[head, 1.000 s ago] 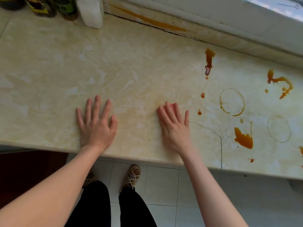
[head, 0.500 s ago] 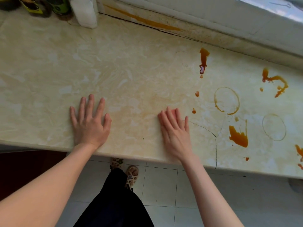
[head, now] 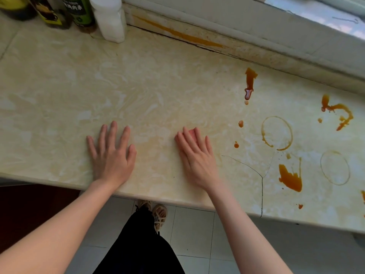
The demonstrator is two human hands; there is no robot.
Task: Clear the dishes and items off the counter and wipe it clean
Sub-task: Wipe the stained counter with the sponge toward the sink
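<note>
The beige marbled counter (head: 158, 86) carries orange-brown sauce spills (head: 290, 177) and ring marks (head: 276, 133) on its right part. My left hand (head: 112, 155) lies flat near the front edge with fingers spread and nothing in it. My right hand (head: 197, 155) presses flat with fingers together on a small pink cloth (head: 192, 132). Only a sliver of the cloth shows between the fingers. The nearest sauce drops (head: 236, 144) lie just right of that hand.
Dark bottles (head: 79, 12) and a white container (head: 110, 18) stand at the back left corner. A stained window ledge (head: 217, 30) runs along the back. A thin crack (head: 262, 190) crosses the counter to its front edge. Tiled floor and my feet show below.
My right hand has slid a little to the left over the counter. My left hand has stayed put. My legs and feet have shifted below the edge.
</note>
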